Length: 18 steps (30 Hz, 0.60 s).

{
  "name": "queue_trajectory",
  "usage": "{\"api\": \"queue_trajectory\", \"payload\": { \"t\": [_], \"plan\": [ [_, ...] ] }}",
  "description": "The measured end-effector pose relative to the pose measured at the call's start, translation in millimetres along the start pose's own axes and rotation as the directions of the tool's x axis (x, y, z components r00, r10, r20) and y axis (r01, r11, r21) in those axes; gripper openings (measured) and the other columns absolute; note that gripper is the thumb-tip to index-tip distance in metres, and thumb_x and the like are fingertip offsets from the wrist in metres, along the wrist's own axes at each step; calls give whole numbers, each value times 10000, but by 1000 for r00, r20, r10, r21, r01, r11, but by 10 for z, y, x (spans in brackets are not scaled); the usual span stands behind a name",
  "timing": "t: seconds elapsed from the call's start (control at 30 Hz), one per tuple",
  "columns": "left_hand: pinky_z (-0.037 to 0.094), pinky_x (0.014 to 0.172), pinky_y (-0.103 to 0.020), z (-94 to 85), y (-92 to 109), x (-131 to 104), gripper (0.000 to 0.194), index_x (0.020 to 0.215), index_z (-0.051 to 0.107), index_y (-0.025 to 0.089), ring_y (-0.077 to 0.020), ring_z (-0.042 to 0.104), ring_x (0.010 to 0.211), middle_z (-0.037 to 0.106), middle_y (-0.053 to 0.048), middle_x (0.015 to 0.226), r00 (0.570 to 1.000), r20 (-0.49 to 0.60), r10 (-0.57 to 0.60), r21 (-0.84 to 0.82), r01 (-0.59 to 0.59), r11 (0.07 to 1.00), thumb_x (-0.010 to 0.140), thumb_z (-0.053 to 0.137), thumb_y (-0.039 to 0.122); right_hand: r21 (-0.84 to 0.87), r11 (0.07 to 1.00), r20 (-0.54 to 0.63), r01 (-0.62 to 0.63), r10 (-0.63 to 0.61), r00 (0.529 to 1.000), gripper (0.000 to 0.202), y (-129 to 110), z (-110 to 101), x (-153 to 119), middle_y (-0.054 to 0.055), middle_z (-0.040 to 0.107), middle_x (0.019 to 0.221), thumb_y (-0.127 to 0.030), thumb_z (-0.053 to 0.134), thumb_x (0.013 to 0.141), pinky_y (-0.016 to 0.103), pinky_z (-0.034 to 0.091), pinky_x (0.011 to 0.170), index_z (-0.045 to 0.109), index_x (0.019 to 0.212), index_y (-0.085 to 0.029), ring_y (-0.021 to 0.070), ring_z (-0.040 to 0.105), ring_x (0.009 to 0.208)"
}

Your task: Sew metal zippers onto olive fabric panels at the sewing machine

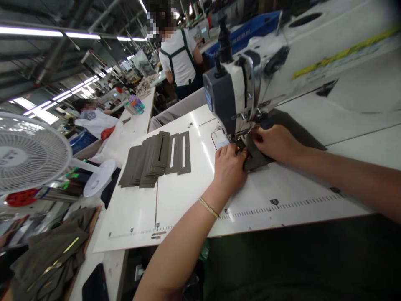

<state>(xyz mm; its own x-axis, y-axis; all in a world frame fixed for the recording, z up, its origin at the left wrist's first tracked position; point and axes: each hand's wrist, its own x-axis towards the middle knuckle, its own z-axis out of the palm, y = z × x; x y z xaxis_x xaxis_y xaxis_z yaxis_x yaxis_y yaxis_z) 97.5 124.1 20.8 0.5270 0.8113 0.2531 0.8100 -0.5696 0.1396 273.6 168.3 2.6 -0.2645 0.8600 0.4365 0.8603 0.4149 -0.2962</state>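
My left hand (230,165) lies at the front of the sewing machine (232,92), its fingers curled onto the edge of a dark olive fabric piece (258,161). My right hand (277,142) is closed at the other side of the needle area, thumb and fingers pinching the same piece. The presser foot and needle are partly hidden behind my fingers. More olive fabric (294,125) spreads behind my right hand and under the machine arm. To the left of my left hand rest a fanned stack of olive slotted panels (145,161) and two single slotted panels (184,154).
A white fan (100,177) stands at the left. Below it are olive garment pieces (53,251) with yellow zippers and a black phone (95,284). The white table (188,205) has a ruler along its front edge. A blue crate (250,33) and a person (181,58) are behind.
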Motion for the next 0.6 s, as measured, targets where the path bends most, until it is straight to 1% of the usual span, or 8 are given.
{"api": "queue_trajectory", "payload": {
  "t": [0.07, 0.13, 0.17, 0.23, 0.3, 0.4, 0.5, 0.6],
  "plan": [
    [484, 994, -448, -11, -33, -68, 443, 1232, 576, 105, -299, 528, 1169, 566, -161, 1211, 1000, -13, 26, -89, -27, 996, 793, 594, 161, 38, 984, -47, 176, -174, 984, 295, -15, -87, -187, 188, 679, 1017, -209, 439, 937, 343, 483, 829, 681, 986, -46, 250, 633, 988],
    [484, 1031, -405, -14, -72, -153, 480, 1276, 530, 72, -271, 522, 1232, 570, -177, 1278, 997, -39, 69, -190, -75, 979, 803, 565, 142, 57, 934, -80, 354, -349, 934, 259, -37, -154, -373, 175, 677, 1074, -216, 475, 937, 368, 489, 886, 694, 990, -89, 256, 620, 1032],
    [483, 1042, -390, -11, -87, -193, 456, 1274, 530, 81, -248, 525, 1247, 578, -166, 1297, 995, -58, 84, -222, -95, 970, 819, 532, 120, 58, 905, -90, 422, -416, 905, 255, -49, -177, -447, 164, 685, 1062, -215, 472, 945, 374, 495, 897, 697, 985, -102, 252, 624, 1024],
    [501, 1032, -376, -2, -100, -255, 393, 1223, 572, 130, -207, 563, 1222, 615, -121, 1287, 991, -100, 89, -235, -111, 966, 848, 471, 72, 49, 859, -98, 510, -504, 858, 262, -73, -197, -543, 143, 700, 1022, -193, 446, 957, 378, 519, 886, 694, 989, -116, 241, 641, 981],
    [529, 999, -366, 4, -86, -277, 354, 1168, 610, 155, -192, 612, 1159, 656, -97, 1237, 988, -127, 93, -196, -117, 974, 865, 460, 49, 43, 829, -93, 558, -553, 828, 276, -93, -195, -573, 116, 706, 1005, -144, 415, 955, 362, 539, 870, 685, 1009, -122, 220, 648, 958],
    [534, 993, -384, -6, -39, -253, 296, 1138, 627, 154, -202, 650, 1093, 682, -99, 1188, 981, -123, 149, -90, -161, 983, 888, 498, 66, 33, 802, -88, 596, -592, 801, 288, -118, -173, -560, 82, 703, 972, -87, 403, 933, 341, 558, 846, 671, 1027, -130, 193, 649, 940],
    [527, 997, -407, -20, -4, -221, 248, 1116, 636, 149, -214, 663, 1063, 691, -106, 1165, 976, -103, 192, -3, -194, 981, 907, 516, 91, 1, 807, -122, 591, -586, 801, 279, -140, -159, -546, 87, 693, 903, -62, 393, 920, 340, 571, 783, 664, 970, -109, 198, 650, 878],
    [527, 991, -420, -21, -4, -209, 239, 1110, 640, 138, -223, 665, 1060, 695, -114, 1157, 974, -103, 200, 33, -198, 980, 915, 508, 94, -16, 804, -129, 594, -591, 796, 263, -158, -162, -538, 79, 685, 881, -45, 397, 914, 318, 566, 773, 651, 933, -111, 191, 646, 855]
  ]
}}
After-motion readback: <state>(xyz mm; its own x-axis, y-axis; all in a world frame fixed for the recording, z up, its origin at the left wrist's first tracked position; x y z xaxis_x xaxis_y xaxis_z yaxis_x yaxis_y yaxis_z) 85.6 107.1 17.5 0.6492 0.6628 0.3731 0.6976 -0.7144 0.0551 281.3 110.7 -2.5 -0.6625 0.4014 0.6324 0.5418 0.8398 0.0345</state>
